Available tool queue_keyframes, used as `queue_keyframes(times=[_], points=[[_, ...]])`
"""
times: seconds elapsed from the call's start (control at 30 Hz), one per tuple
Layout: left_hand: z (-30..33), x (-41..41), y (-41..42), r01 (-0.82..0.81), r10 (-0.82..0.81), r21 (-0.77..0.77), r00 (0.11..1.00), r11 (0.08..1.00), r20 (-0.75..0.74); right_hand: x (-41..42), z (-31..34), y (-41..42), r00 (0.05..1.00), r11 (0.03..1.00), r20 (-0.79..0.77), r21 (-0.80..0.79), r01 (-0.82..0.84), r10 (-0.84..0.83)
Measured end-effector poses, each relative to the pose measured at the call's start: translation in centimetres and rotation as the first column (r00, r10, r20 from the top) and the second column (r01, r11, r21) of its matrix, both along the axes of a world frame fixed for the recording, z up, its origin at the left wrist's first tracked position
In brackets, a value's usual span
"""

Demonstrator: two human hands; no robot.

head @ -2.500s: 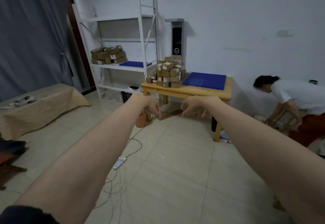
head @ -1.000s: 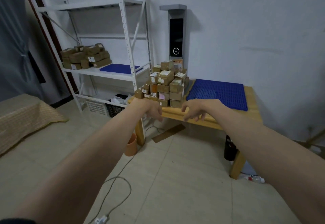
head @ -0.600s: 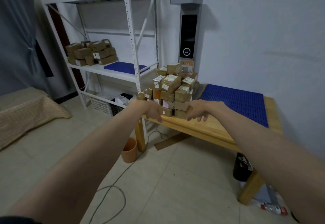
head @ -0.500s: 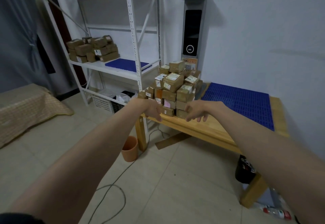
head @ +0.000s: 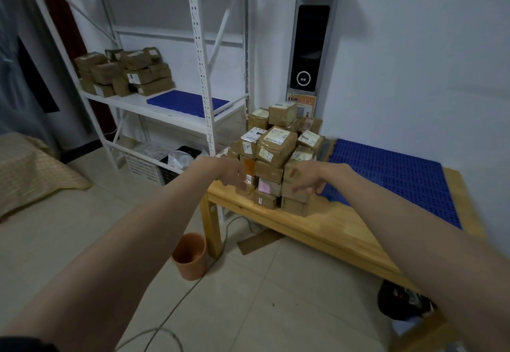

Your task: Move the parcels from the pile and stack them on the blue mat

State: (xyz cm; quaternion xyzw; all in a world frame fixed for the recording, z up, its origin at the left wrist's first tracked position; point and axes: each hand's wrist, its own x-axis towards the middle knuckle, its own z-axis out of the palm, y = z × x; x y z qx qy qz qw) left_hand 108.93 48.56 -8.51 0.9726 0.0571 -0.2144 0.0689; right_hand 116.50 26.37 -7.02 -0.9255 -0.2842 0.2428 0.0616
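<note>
We've got both arms stretched straight out, left hand and right hand hanging loose-fingered, holding nothing. The parcel pile sits right behind our fingertips; the blue mat lies just right of it.

Hidden, cropped and blurred parts around the parcel pile

The left hand and right hand cover the pile's lower front boxes; both are motion-blurred, so contact is unclear. Labels on the pile are too small to read. The table right of the pile runs out of frame, one leg behind the right forearm.
</note>
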Motion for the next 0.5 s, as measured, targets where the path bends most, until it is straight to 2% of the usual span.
queue_keyframes(times=[0.23,0.33,0.5], points=[[0.0,9.6,5.2,0.057,-0.056,-0.035,0.998,0.998,0.015,7.6,0.6,4.1,0.998,0.999,0.052,0.024,0.028,-0.029],[-0.7,13.3,6.2,0.109,-0.110,-0.018,0.994,0.994,-0.006,10.6,0.2,5.0,0.998,0.999,0.036,0.028,0.043,-0.044],[-1.6,19.7,7.9,0.110,-0.108,-0.058,0.994,0.992,0.026,16.2,-1.0,5.9,0.993,0.993,-0.024,0.032,0.117,-0.116]])
